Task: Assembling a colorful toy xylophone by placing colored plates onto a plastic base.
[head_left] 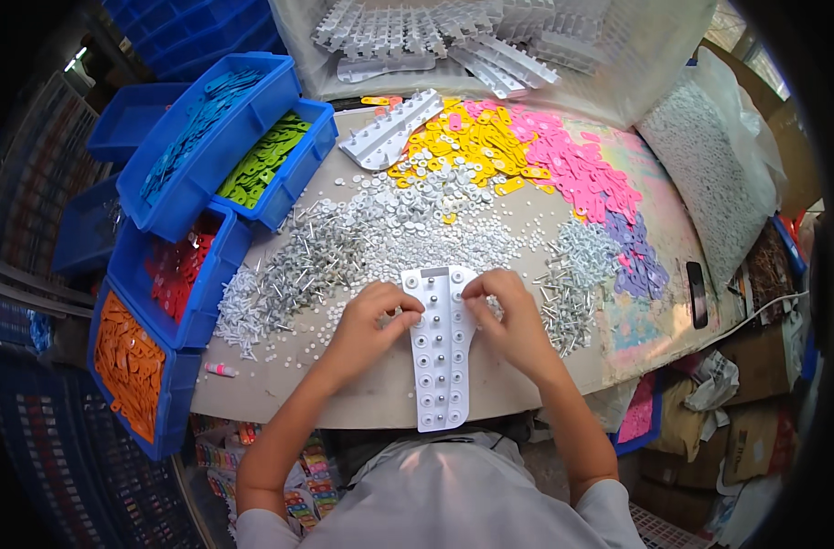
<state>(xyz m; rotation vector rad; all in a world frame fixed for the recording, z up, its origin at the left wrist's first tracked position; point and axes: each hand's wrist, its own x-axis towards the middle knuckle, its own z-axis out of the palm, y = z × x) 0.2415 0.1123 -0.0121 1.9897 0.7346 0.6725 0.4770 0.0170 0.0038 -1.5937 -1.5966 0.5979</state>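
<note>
A white plastic panel (450, 366) lies lengthwise in front of me at the table's near edge. Round white washers sit along both its sides, and a row of metal pins runs down its middle. My left hand (369, 322) is at the panel's left edge, thumb and forefinger closed together. Across from it, my right hand (507, 320) has its fingertips closed at the upper right edge, beside a washer. Whatever either hand pinches is too small or hidden to make out. Just beyond the panel spreads a heap of small white discs (435, 240).
Metal pins (321, 249) are heaped at left, with more pins (568, 311) at right. Yellow tags (467, 142), pink tags (586, 174) and purple tags (638, 256) lie farther back. Blue bins (175, 375) line the left side. A black phone (698, 295) rests at the right edge.
</note>
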